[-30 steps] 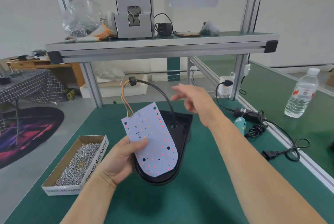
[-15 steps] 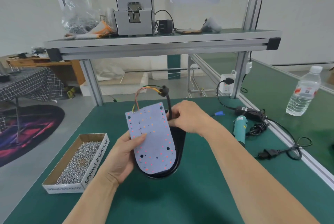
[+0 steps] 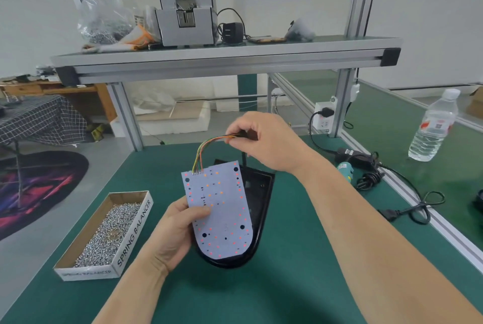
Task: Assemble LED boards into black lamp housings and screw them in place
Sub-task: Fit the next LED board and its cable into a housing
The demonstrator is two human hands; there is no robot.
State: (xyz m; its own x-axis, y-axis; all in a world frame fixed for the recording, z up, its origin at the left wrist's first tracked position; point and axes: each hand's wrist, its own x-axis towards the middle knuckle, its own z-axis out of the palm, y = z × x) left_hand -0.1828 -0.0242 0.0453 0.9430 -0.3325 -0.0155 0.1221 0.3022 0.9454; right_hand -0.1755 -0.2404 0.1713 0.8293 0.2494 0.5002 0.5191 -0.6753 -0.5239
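- Two hands are up over the worktop (image 3: 313, 284): the left hand (image 3: 175, 232) has its grip clamped on the LED board (image 3: 222, 208), thumb on its face.
- Above that grip, the right hand (image 3: 264, 141) pinches the coloured wires (image 3: 206, 148).
- Black lamp housing (image 3: 258, 193) lies just behind the held board.

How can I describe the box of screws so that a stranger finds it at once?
Start from the green worktable, near its left edge. Just left of the left hand that holds the LED board lies a shallow open cardboard box. Nothing else on the tabletop holds small silvery screws, and its side reads SPRING BALANCER.
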